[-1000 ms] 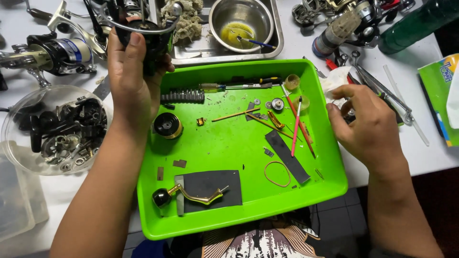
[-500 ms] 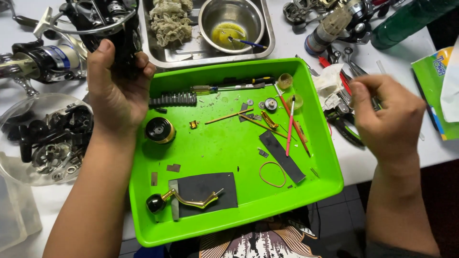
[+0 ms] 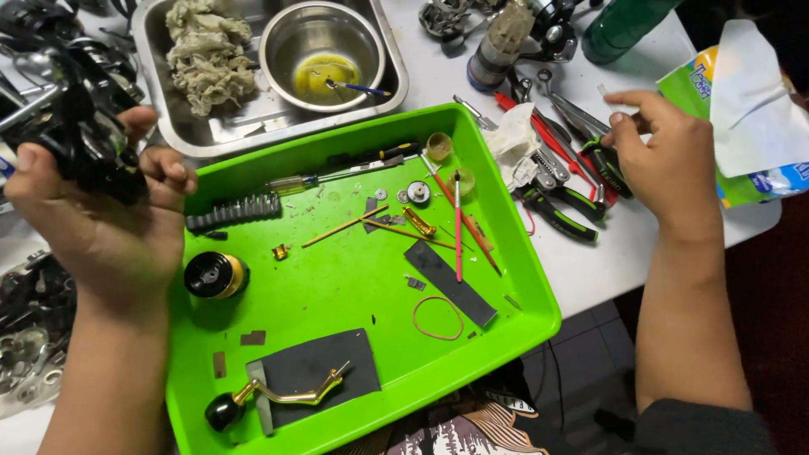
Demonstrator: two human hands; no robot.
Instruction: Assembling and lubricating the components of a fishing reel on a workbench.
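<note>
Right hand (image 3: 666, 160) shifted over pliers (image 3: 563, 206), fingers together; left hand (image 3: 101, 227) clamps black reel (image 3: 72, 139).

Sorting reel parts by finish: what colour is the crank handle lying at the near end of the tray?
Gold arm with a black knob, seen in the head view: crank handle.

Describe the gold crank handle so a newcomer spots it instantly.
Start at the bright green tray in the middle of the table. In its near left corner lies a dark grey mat; the gold crank handle rests across it. It alone has a curved gold arm ending in a round black knob.
</note>
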